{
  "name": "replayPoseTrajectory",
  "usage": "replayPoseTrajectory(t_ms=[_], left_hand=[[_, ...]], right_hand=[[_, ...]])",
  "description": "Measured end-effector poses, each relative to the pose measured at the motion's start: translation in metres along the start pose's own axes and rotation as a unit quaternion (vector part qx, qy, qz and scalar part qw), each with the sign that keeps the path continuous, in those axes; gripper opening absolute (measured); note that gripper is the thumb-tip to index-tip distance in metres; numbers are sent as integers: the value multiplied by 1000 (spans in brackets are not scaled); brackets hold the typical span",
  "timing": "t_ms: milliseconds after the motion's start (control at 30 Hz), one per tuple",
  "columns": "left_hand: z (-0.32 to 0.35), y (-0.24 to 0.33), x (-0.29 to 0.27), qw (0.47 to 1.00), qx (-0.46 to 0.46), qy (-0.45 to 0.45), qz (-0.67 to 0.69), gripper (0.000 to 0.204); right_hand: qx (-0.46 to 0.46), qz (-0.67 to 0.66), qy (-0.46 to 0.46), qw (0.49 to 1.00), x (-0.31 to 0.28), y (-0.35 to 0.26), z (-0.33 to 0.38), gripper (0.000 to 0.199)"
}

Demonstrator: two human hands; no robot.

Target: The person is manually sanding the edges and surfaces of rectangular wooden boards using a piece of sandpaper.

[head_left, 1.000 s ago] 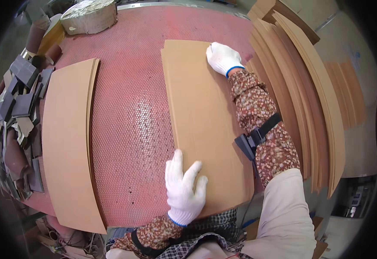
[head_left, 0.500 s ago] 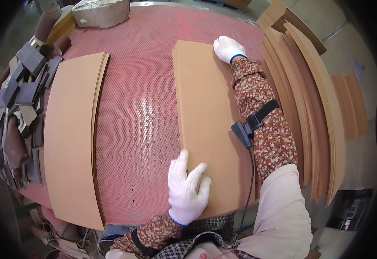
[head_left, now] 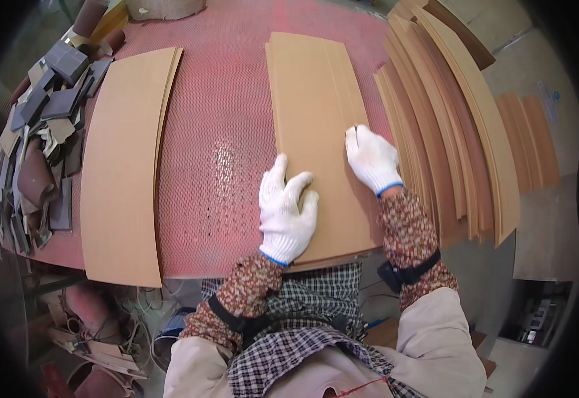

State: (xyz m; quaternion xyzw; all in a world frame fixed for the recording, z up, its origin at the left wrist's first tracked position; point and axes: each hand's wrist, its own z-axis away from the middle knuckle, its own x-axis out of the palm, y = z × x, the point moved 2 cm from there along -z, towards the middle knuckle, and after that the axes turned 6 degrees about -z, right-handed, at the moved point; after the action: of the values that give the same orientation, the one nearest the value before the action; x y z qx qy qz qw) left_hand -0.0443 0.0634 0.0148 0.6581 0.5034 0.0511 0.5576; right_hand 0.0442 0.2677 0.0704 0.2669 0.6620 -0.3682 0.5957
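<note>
A stack of long tan wooden boards (head_left: 316, 99) lies lengthwise in front of me on the red textured tabletop. My left hand (head_left: 286, 212), in a white knit glove, rests with spread fingers on the left edge of the top board. In a matching glove, my right hand (head_left: 372, 158) is closed at the board's right edge. A tiny dark bit shows between its fingertips, too small to name. Faint lengthwise lines run along the top board near that hand.
Another tan board stack (head_left: 120, 166) lies to the left. Beyond it is a heap of grey sanding blocks and worn abrasive scraps (head_left: 44, 146). Several boards stand in rows (head_left: 448, 126) at the right. Cables and wood offcuts (head_left: 104, 351) lie below the table's near left edge.
My right hand has come from the board's far right corner toward me along its right edge. The view has shifted; my left hand keeps its place on the board's left edge, fingers spread.
</note>
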Motion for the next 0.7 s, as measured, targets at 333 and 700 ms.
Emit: replayPoseTrajectory(t_ms=[333,700], left_hand=[[-8,-6,2,1000,-15,-2,-6,34],[-11,-10,7,1000,-18,0,13,33]], right_hand=[[-24,-2,49,998,-4,-1,191,27],[-56,-23,107,992,3,-22,226,31]])
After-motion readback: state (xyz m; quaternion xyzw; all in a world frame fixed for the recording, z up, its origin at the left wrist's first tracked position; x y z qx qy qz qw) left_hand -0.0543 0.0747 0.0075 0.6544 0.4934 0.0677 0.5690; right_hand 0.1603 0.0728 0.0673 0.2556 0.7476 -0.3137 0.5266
